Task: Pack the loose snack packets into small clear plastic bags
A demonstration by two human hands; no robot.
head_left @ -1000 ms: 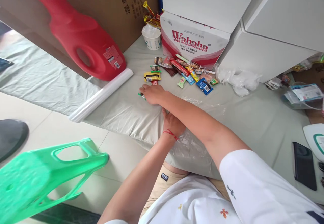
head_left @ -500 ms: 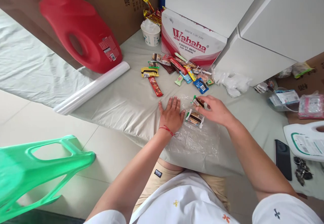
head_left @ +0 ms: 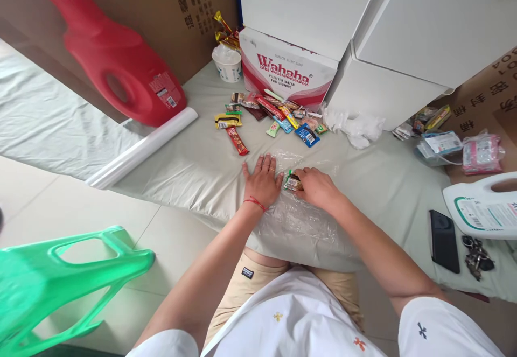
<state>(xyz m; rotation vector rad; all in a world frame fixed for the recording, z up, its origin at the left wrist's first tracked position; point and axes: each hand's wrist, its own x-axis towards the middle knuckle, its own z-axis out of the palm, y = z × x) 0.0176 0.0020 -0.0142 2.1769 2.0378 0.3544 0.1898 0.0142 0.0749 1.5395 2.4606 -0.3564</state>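
Observation:
My left hand (head_left: 262, 183) lies flat with its fingers spread, pressing the left side of a clear plastic sheet (head_left: 299, 222). My right hand (head_left: 318, 187) curls over a small wrapped snack (head_left: 291, 181) with a green-edged, barcoded packet, gripping it down against the sheet. The fingers hide most of that snack and whatever lies beneath it. Beyond the hands is a loose pile of packaged snacks, among them a red bar (head_left: 237, 141), a yellow packet (head_left: 228, 120) and a blue packet (head_left: 307, 135).
A Wahaha carton (head_left: 283, 69) and a paper cup (head_left: 227, 66) stand behind the pile. A white film roll (head_left: 145, 147) and red jug (head_left: 121, 71) are to the left, a green stool (head_left: 81, 287) below. Rightward lie a phone (head_left: 443, 241), keys (head_left: 477, 257) and a white bottle (head_left: 484, 206).
My right hand has brought its snack down over the spot where a second wrapped snack lay, now out of sight. My left hand stays flat. The whole view has shifted slightly.

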